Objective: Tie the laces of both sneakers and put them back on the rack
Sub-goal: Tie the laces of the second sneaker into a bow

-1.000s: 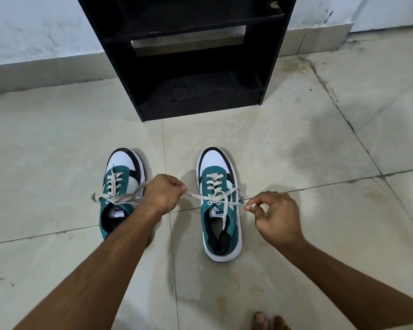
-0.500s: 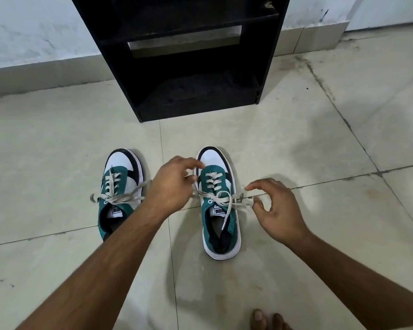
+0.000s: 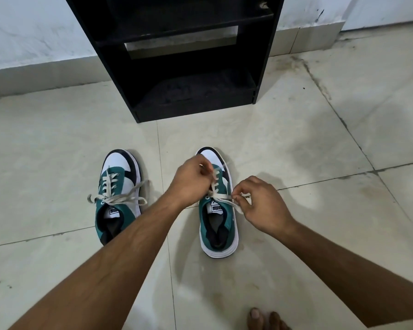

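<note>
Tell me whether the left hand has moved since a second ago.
Yes. The left hand has gone from between the two sneakers to over the right sneaker, toward its toe and the rack.

Your left hand and right hand both pinch lace over the right sneaker. Left sneaker sits beside it, bow tied. Both on floor, near the black rack. Your toes at the bottom edge.
</note>
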